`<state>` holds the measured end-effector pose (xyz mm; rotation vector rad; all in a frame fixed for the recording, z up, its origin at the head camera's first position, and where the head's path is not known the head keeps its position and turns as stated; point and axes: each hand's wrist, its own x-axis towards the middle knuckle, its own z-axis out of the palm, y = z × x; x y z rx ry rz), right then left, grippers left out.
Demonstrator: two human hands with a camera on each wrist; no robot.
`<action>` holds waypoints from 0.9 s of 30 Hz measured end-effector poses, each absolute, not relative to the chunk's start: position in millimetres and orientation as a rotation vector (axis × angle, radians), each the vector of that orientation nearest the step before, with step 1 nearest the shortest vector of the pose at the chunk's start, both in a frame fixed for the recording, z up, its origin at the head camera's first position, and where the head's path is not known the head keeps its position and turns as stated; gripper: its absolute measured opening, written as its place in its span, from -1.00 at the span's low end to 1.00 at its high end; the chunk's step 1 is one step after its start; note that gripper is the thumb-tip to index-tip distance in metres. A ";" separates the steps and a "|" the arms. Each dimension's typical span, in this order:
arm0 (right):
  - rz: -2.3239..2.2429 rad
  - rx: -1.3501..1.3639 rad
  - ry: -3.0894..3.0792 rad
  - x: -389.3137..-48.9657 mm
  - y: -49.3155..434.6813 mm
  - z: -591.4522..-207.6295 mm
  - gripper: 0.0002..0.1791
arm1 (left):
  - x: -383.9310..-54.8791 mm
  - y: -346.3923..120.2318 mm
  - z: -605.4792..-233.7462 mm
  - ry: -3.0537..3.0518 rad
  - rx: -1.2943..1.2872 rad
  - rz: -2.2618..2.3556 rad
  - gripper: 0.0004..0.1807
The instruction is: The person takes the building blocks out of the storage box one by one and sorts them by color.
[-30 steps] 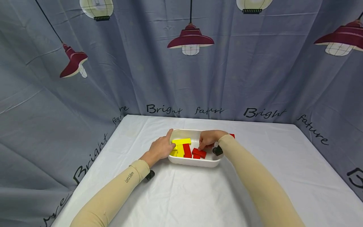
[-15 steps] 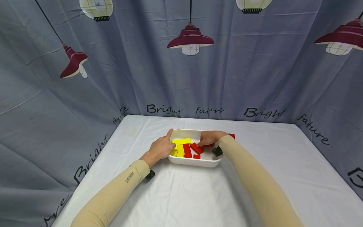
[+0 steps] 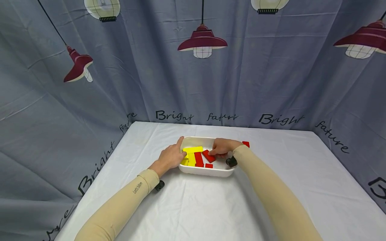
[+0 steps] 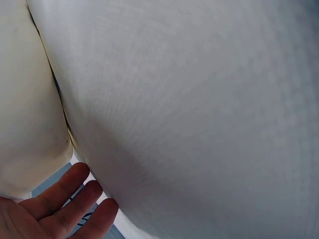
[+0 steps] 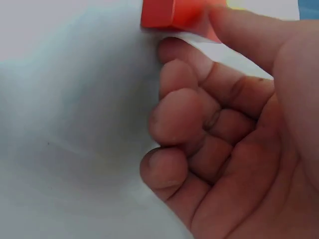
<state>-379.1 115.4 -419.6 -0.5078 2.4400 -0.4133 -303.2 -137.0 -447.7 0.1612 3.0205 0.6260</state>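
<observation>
In the head view my left hand grips the left wall of a white plastic tray, thumb inside and other fingers outside. The left wrist view shows several of those fingers stretched along the outer side. Inside the tray my right hand pinches a red block, which lies slanted. From the right wrist, the thumb touches the red block, the index fingertip is close beneath it, and the other fingers are curled. Nearby are another red block and yellow blocks.
A short red block lies by the tray's front wall. Outside, one more red block shows behind the right wrist. White cloth covers the table, and a grey printed curtain hangs behind it.
The red block at my right fingers has moved off the short red block, away and left, and turned on a slant beside the standing row. My left hand has stayed on the tray.
</observation>
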 end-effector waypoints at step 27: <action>-0.354 -0.461 2.442 -368.1 114.2 -419.3 -0.60 | -301.9 -135.1 -446.7 3.017 0.148 0.638 -0.17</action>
